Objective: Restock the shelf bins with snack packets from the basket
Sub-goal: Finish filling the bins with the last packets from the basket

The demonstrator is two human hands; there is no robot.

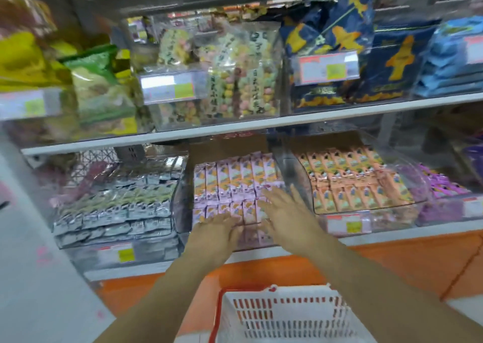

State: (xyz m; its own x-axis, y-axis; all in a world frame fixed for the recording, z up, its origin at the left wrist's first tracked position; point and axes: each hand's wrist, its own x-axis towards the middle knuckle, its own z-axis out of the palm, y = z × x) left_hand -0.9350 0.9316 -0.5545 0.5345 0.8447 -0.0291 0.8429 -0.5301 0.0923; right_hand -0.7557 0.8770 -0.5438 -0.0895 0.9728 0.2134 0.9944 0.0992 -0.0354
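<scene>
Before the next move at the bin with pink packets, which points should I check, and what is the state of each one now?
1. Left hand holds nothing: ok, its fingers lie straight on the pink packets.
2. Right hand holds nothing: ok, its fingers are spread flat over the same packets.
3. Rows are tidy: ok at the back; the front row is under the hands, cannot tell.
4. Room left in the middle bin: cannot tell, it looks nearly full.
5. Basket still has packets: cannot tell; the part in view shows none.
</scene>
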